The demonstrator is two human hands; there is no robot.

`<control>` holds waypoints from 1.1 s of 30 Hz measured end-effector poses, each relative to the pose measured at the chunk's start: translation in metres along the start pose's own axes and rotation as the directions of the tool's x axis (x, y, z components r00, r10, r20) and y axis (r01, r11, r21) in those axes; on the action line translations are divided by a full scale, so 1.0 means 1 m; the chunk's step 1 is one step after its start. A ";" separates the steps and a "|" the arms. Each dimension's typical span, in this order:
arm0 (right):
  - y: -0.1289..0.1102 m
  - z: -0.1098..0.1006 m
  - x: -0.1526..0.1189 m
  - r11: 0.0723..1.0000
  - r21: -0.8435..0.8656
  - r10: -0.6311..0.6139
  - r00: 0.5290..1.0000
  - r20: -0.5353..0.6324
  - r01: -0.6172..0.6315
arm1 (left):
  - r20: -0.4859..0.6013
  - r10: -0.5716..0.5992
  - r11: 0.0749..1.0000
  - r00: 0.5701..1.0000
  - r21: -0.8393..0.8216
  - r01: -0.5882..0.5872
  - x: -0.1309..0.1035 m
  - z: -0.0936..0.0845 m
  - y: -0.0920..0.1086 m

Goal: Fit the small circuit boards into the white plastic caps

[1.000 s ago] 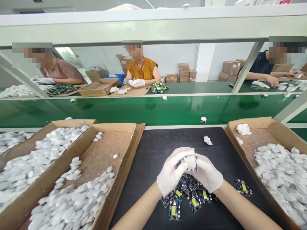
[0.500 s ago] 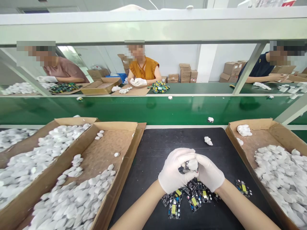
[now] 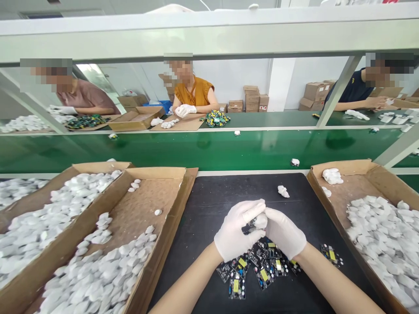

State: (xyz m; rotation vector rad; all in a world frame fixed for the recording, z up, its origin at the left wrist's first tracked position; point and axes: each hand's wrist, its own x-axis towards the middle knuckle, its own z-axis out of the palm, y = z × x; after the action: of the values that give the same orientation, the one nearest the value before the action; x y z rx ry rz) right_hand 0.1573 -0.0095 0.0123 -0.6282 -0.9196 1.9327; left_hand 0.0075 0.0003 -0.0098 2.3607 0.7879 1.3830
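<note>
White-topped board point(image 3: 295, 162) farther right along green conveyor point(image 3: 163, 150) than before

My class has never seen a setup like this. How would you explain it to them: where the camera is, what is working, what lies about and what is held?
There is no robot here. A camera worn on a person's head looks forward and down, so the person's own left hand and right hand, both in white gloves, reach in from below. Between them they hold a small white piece, with a bit of something dark showing beside it. Beneath lies a heap of circuit boards on a black surface. Cardboard trays full of white pieces stand on either side. Beyond a green strip, other people sit at work.
</note>
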 end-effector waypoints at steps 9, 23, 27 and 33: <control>0.010 0.003 0.005 0.981 0.187 -0.032 0.992 -0.122 0.054 | -0.012 -0.162 0.974 0.987 0.155 0.162 -0.005 0.008 0.001; 0.005 0.012 -0.005 0.993 0.107 0.042 0.991 0.129 -0.056 | -0.132 -0.029 0.997 0.991 -0.077 0.018 0.002 -0.002 0.004; 0.005 0.013 -0.004 0.988 0.116 0.090 0.987 0.134 -0.106 | -0.096 0.017 0.990 0.995 -0.139 -0.030 0.002 -0.001 0.004; 0.000 0.013 -0.006 0.989 -0.131 -0.061 0.995 0.074 0.070 | -0.176 0.018 0.997 0.984 0.075 -0.005 0.005 -0.001 0.010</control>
State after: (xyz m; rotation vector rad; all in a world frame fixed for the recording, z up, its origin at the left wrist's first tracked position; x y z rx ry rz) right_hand 0.1509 -0.0192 0.0200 -0.6030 -1.1080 1.8553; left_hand 0.0113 -0.0049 -0.0009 2.3241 0.8878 1.6114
